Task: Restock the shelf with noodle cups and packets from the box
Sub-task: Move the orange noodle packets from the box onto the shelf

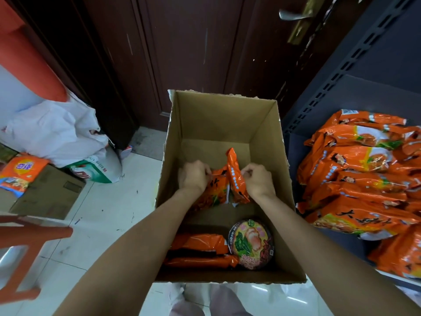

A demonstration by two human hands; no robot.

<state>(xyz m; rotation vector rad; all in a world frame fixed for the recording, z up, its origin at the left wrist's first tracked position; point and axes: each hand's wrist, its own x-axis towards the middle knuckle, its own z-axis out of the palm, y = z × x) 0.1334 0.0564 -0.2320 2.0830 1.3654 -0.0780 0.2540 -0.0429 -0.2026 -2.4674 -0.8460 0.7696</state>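
Item: open brown corrugated cardboard box, standing on the pale tiled floor beside the dark metal shelf on the person's right.

Contents now being handled: two glossy orange plastic noodle packets near the middle of the box floor. The left hand is closing its fingers on the flat-lying orange packet, gripping its far edge. The right hand is pinching the upright orange packet, which is standing on its short end with its long axis running from the near side of the box up toward the far wall. The two packets are touching each other between the hands.

Remaining stock: further orange packets are lying flat in the near left corner of the box; one round noodle cup with a pink printed lid is lying tilted just beside them, toward the near right corner.

Relation governing the next move: the shelf, already carrying a heap of matching orange packets, is lying to the right of the box, so the right hand is the nearer one. By judgement, its packet is going across first, over the right wall of the box.
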